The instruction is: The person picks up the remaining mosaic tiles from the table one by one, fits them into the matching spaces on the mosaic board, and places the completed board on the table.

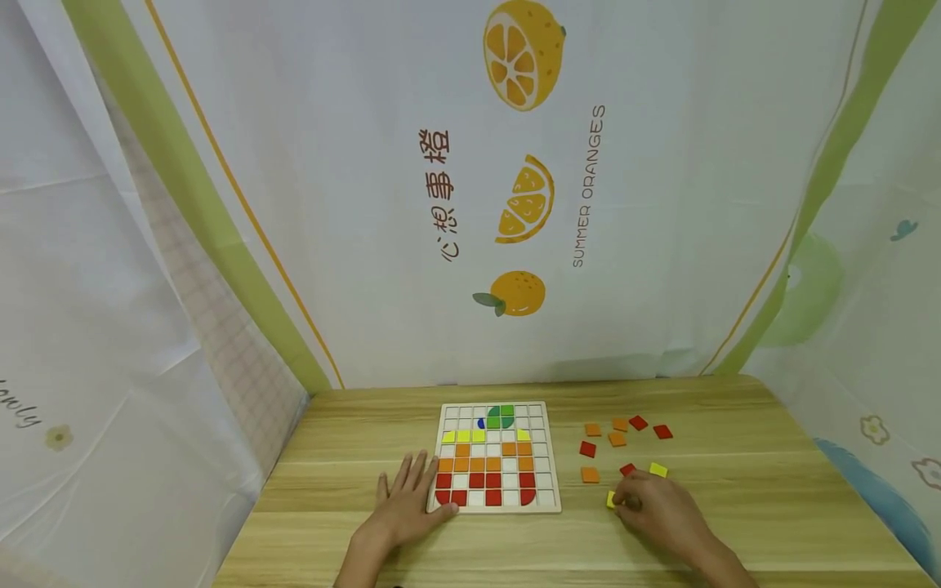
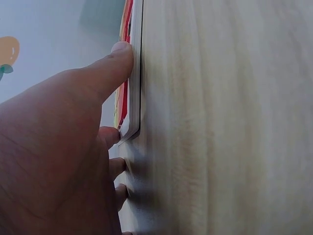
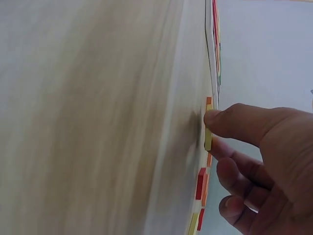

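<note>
A square grid board [image 1: 545,496] lies on the table, partly filled with red, orange, yellow, green and blue pieces. My left hand [image 1: 403,508] rests at its near left corner, fingers extended and spread. In the left wrist view the thumb [image 2: 115,66] lies over the board's edge. To the right of the board, my right hand [image 1: 665,510] pinches a yellow square tile [image 3: 208,128] between thumb and fingertips, close over the table. Just beyond that hand are a red tile [image 1: 627,470] and another yellow tile [image 1: 658,469].
Loose orange tiles [image 1: 590,474] and red tiles [image 1: 663,431] lie scattered on the wood-grain table [image 1: 338,433], right of the board. A white curtain [image 1: 367,245] printed with oranges hangs behind the table's far edge, and more cloth hangs at both sides.
</note>
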Demonstrator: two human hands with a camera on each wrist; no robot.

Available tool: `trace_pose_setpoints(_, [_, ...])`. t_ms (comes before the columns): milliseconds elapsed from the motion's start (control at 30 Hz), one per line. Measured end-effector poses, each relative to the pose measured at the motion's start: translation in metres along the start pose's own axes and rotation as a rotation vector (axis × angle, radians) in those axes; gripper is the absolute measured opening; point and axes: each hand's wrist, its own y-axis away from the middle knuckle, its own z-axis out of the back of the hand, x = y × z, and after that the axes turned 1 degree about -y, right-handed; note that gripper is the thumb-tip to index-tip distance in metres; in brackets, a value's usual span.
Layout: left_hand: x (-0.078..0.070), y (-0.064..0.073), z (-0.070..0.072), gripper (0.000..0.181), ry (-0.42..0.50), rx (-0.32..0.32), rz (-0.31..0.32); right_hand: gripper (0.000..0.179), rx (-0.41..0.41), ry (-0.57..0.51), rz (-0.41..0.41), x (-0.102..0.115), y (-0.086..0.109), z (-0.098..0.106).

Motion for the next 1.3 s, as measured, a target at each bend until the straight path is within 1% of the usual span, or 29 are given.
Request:
trace_pose_setpoints(133, [0.001,0.001,-0.001,0.102,0.001,0.001,0.01,0.02,-0.008,-0.036,0.009,0.004,-0.005,-0.003])
trace_pose_setpoints(200, [-0.002,0.002,0.002,0.1,-0.008,0.014,0.024,0.018,-0.009,-0.047,0.012,0.006,-0.008,-0.004])
trace_pose_setpoints(367, [0.003,-0.003,-0.005,0.102,-0.024,-0.007,0.036,0.015,-0.03,-0.053,0.026,0.013,-0.014,-0.005])
trace_pose_setpoints(433, [0.008,-0.006,-0.01,0.104,-0.022,-0.024,0.03,0.014,-0.042,-0.058,0.045,0.016,-0.018,-0.006])
trace_pose_setpoints(500, [0.006,-0.003,-0.007,0.104,-0.016,-0.01,0.03,0.014,-0.053,-0.066,0.067,0.019,-0.022,-0.007])
trace_pose_setpoints(633, [-0.003,0.003,0.005,0.1,0.001,0.021,0.033,0.015,-0.08,-0.095,0.112,0.024,-0.03,-0.009])
trace_pose_setpoints(733, [-0.006,0.005,0.008,0.1,0.017,0.018,0.024,0.017,-0.099,-0.109,0.122,0.028,-0.036,-0.01])
trace_pose_setpoints(833, [-0.004,0.003,0.005,0.1,0.019,0.011,0.011,0.017,-0.096,-0.108,0.122,0.032,-0.041,-0.012])
trace_pose_setpoints(900, [0.0,0.002,0.0,0.1,0.028,0.0,0.001,0.017,-0.099,-0.085,0.12,0.036,-0.045,-0.014])
trace_pose_setpoints(1033, [0.002,0.002,0.0,0.1,0.033,-0.01,-0.007,0.015,-0.092,-0.068,0.104,0.044,-0.055,-0.017])
trace_pose_setpoints(1167, [0.003,0.001,0.0,0.101,0.029,-0.004,-0.015,0.017,-0.109,-0.079,0.13,0.051,-0.064,-0.019])
trace_pose_setpoints(1300, [0.006,-0.003,-0.007,0.101,0.008,-0.009,-0.013,0.017,-0.122,-0.066,0.159,0.055,-0.071,-0.022])
